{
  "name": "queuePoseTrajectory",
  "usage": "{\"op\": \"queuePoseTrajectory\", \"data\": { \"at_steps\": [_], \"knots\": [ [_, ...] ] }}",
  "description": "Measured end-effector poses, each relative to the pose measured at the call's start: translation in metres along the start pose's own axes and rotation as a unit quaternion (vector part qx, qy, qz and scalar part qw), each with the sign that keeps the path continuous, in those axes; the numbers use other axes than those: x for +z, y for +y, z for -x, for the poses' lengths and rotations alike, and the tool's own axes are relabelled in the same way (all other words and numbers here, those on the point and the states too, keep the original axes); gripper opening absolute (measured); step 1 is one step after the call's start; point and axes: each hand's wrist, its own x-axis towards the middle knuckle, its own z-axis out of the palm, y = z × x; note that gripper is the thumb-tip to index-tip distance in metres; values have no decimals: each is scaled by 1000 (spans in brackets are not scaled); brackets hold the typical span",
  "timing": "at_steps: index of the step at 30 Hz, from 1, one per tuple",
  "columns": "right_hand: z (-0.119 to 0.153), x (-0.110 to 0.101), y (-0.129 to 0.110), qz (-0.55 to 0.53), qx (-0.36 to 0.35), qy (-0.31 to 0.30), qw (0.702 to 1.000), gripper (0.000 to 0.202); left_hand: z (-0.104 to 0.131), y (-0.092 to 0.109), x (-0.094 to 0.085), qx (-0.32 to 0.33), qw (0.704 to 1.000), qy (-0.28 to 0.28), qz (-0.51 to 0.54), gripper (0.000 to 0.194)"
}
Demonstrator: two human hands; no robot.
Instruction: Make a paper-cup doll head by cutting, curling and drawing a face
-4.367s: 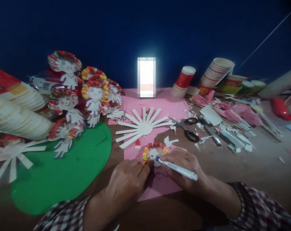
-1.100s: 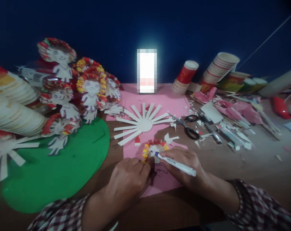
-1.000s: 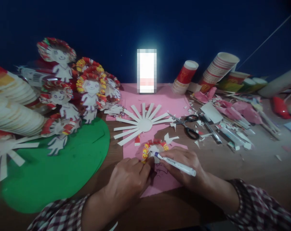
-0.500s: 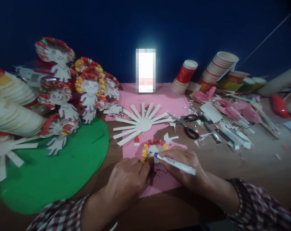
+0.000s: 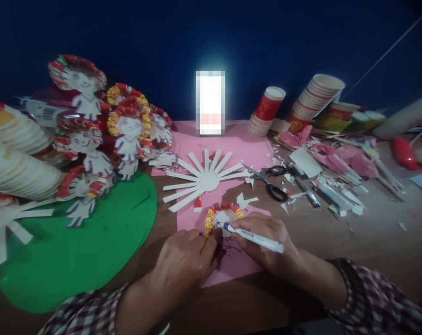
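Observation:
My right hand (image 5: 267, 237) is closed round a white marker (image 5: 263, 241), its tip over the pale head of a small paper doll (image 5: 224, 217). Red and yellow curls ring that head. The fingers of my left hand (image 5: 188, 256) are bent together at the doll's lower left edge, pressing on it. Beneath lies a pink sheet (image 5: 214, 278) with dark marker strokes. Just above the doll rests a white cut-paper piece (image 5: 208, 181) with strips spread out like rays.
Black-handled scissors (image 5: 272, 181), a pen (image 5: 305, 188) and paper scraps lie to the right. Paper cups (image 5: 267, 109) stand behind. Finished-looking dolls (image 5: 127, 132) and stacked cups (image 5: 22, 170) are at the left, by a green sheet (image 5: 92, 260). A lit, blurred screen (image 5: 210, 102) stands at the back.
The view has shifted very slightly. Both hands and the marker stay in nearly the same place over the doll.

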Motion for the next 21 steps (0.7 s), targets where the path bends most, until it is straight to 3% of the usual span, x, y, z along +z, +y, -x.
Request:
{"op": "queuePoseTrajectory", "data": {
  "at_steps": [21],
  "knots": [
    [5, 0, 2, 24, 6, 9, 1000, 12, 1, 2, 0, -6, 1000, 6, -2, 16]
  ]
}}
